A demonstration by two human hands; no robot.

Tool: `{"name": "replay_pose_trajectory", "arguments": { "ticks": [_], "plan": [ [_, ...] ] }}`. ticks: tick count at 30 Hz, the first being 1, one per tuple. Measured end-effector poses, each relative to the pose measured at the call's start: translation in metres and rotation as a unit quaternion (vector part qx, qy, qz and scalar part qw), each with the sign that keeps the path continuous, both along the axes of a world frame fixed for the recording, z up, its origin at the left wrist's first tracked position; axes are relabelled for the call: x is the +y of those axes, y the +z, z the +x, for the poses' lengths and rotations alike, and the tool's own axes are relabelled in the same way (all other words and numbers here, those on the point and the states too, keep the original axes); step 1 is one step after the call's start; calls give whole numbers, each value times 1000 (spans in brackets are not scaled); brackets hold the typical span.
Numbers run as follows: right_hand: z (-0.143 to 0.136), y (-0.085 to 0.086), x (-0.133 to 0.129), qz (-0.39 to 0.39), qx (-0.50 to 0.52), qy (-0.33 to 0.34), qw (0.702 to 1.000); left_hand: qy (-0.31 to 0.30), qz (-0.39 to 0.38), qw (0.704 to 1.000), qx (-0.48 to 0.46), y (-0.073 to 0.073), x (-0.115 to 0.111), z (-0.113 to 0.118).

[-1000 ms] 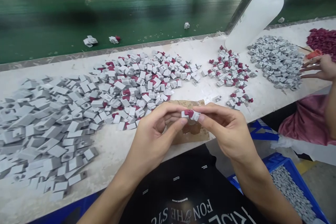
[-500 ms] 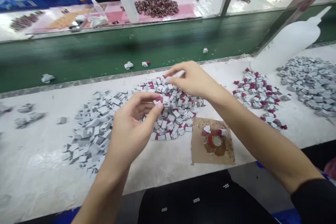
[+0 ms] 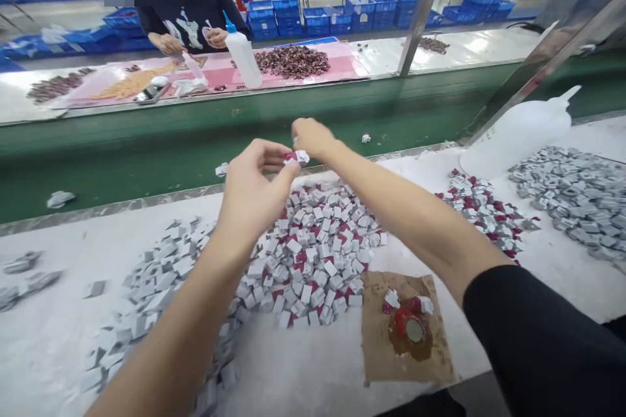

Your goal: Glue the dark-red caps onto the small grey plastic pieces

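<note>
My left hand [image 3: 254,192] pinches a small white and magenta piece [image 3: 297,158] between thumb and fingertips, near the table's far edge. Just right of it and a little higher, my right hand [image 3: 313,138] is held over the green strip [image 3: 147,166], its fingers curled and partly blurred; what they hold, if anything, is too small to make out. Below both hands spreads a pile of white and magenta pieces [image 3: 313,254]. Grey-white pieces [image 3: 151,293] lie further left. A cardboard square [image 3: 381,358] with a wet brown patch and a round disc lies beneath my right forearm.
A white bottle [image 3: 523,133] lies at the right, beside more grey pieces [image 3: 581,202] and a smaller magenta-white pile [image 3: 482,205]. Across the green strip a person [image 3: 195,10] works at a table with an upright bottle [image 3: 243,58]. A metal post [image 3: 421,10] stands there.
The view has tilted up, showing more of the far side. My right hand has moved from the pile to over the green strip. My left hand still holds its piece, now near the far edge.
</note>
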State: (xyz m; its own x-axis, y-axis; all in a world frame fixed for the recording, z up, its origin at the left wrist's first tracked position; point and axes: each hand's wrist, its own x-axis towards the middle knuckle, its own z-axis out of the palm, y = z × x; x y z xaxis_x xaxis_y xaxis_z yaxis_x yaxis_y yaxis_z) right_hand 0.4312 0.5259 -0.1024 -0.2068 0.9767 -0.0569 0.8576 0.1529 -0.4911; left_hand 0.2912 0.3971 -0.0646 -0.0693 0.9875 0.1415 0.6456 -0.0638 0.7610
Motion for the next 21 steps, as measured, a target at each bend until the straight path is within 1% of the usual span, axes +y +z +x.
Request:
{"name": "replay_pose_trajectory", "arguments": {
  "ticks": [1,3,5,6,8,10,12,13,15,17,19,21],
  "plan": [
    [23,2,6,-3,-20,-26,999,-13,-27,1000,10,-4,21,7],
    [65,3,15,-20,-60,-77,995,-49,-92,994,30,-17,61,26],
    [97,1,18,-51,-90,-117,988,-81,-148,984,57,-32,94,49],
    [108,-1,16,-68,-101,-132,984,-95,-168,979,70,-40,106,61],
    [121,-4,10,-97,-115,-149,977,-117,-194,970,93,-54,122,84],
    [126,-2,1,-114,-123,-156,973,-133,-209,962,113,-63,129,102],
    [129,5,-10,-117,-129,-159,972,-136,-212,958,136,-65,130,109],
    [132,10,-16,-112,-133,-163,971,-134,-209,957,149,-63,129,108],
    [140,20,-33,-93,-137,-176,970,-130,-196,956,175,-56,121,96],
    [152,26,-58,-80,-139,-188,969,-136,-177,954,202,-44,106,69],
    [167,24,-90,-90,-140,-190,968,-146,-165,947,233,-30,83,28],
    [181,14,-124,-108,-139,-190,966,-143,-176,935,274,-19,57,-19]
  ]
}}
